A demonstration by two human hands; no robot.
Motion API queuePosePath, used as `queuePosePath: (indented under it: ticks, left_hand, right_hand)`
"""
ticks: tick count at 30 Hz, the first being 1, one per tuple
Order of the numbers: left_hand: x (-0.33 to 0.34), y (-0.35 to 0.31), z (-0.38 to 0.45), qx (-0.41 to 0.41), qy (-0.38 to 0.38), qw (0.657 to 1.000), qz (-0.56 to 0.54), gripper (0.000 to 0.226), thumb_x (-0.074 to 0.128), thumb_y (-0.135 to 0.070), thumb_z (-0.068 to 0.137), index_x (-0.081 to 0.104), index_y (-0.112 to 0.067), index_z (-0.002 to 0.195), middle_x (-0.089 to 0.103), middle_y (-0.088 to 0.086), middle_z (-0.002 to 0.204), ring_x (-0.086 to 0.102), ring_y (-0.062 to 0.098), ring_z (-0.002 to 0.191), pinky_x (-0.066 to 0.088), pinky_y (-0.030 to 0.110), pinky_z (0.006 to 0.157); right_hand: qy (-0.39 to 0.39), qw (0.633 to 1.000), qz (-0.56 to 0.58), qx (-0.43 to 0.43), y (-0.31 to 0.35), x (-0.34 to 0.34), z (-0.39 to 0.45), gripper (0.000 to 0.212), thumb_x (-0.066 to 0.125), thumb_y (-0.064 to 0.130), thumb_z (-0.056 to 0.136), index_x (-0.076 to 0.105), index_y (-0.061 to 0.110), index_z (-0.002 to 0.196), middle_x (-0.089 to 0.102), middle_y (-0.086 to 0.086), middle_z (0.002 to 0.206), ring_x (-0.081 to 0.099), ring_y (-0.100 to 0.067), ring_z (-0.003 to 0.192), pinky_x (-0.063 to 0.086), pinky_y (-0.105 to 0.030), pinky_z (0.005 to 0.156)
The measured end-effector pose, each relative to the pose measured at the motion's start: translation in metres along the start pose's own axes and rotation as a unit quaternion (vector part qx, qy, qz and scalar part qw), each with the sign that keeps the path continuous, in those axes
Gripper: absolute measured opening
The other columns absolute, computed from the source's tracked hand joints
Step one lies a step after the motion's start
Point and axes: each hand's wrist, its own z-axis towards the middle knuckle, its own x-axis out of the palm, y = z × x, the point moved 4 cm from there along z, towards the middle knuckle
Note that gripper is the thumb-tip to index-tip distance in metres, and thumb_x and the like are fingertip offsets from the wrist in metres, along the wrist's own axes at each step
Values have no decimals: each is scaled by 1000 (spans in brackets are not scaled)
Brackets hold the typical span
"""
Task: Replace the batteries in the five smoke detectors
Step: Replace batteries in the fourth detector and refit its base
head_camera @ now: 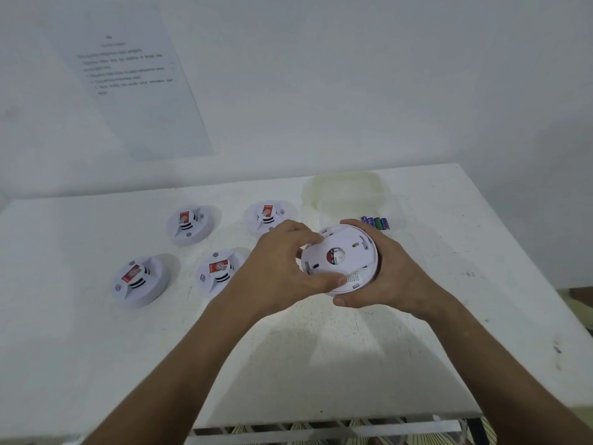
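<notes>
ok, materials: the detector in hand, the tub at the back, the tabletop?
Held smoke detector: white moulded plastic by the look, matte, with slots and clips in its back plate.
Tub: translucent, cloudy plastic; the table shows faintly through its walls.
Tabletop: white painted or laminated board, hard to tell which; matte, with scuffs and dark specks.

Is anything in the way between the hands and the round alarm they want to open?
No. Both the left hand and the right hand already grip the smoke detector; its back plate, still on, covers the inside.
</notes>
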Motion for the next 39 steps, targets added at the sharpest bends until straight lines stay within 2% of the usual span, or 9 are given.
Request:
queuePosePath:
  ticks: [4,10,17,22,26,28,30,34,39]
  left_hand:
    - [1,-2,0,9,10,1000,2,60,86,-52,61,69,-27,113,58,-14,113,59,7,99,51,20,78]
    - [-5,-7,4,42,57,996,56,67,84,-53,64,65,-30,123,47,-12,129,49,7,114,49,24,90]
    - [-3,-6,5,25,50,997,44,61,85,-51,64,64,-29,117,49,-15,122,50,4,110,49,24,88]
    - [-2,-7,5,24,60,998,16,66,85,-54,63,61,-34,121,51,-19,120,52,0,107,48,18,84]
    - [-5,-3,3,17,89,996,-22,70,85,-52,65,57,-39,128,58,-24,118,58,-8,99,49,6,74]
    - [-6,-1,4,6,111,993,-30,73,85,-47,66,56,-37,133,61,-23,117,63,-10,88,51,7,69]
    - [-7,1,6,1,132,990,-43,73,87,-38,67,58,-36,133,62,-21,116,67,-3,83,53,11,67]
    - [-6,6,10,15,157,987,-42,71,85,-28,67,58,-35,133,61,-12,117,67,9,87,48,12,62]
    - [-5,12,10,10,169,982,-82,66,82,-27,66,60,-42,127,58,-13,119,67,6,83,47,12,62]
  right_hand:
    - [6,1000,-2,2,-1,0,0,89,93,18,53,51,28,132,64,20,121,61,-6,115,52,-13,86]
    - [42,999,3,7,1,-1,-1,93,94,14,55,49,29,135,64,19,121,62,-7,115,54,-16,81]
    - [38,999,5,7,-1,-2,-3,96,96,14,54,49,27,137,65,18,120,61,-8,115,55,-17,83]
    - [37,999,13,-2,1,-3,-3,93,95,14,54,51,32,134,64,17,121,61,-9,116,55,-18,81]
    - [37,999,19,-8,5,-5,-2,93,95,13,56,51,30,136,63,14,123,61,-11,118,56,-19,83]
    - [43,999,17,-16,6,-6,-2,92,95,10,57,52,30,135,63,14,122,61,-10,117,56,-19,81]
    - [53,998,15,-18,6,-5,-2,91,95,9,56,52,32,133,63,16,121,61,-9,115,56,-18,80]
    - [72,997,21,-15,6,-4,-3,91,94,7,56,52,30,133,62,17,122,60,-9,116,55,-18,82]
    - [90,996,-5,3,3,-2,-4,95,96,8,56,47,28,134,54,18,125,56,-4,117,55,-18,80]
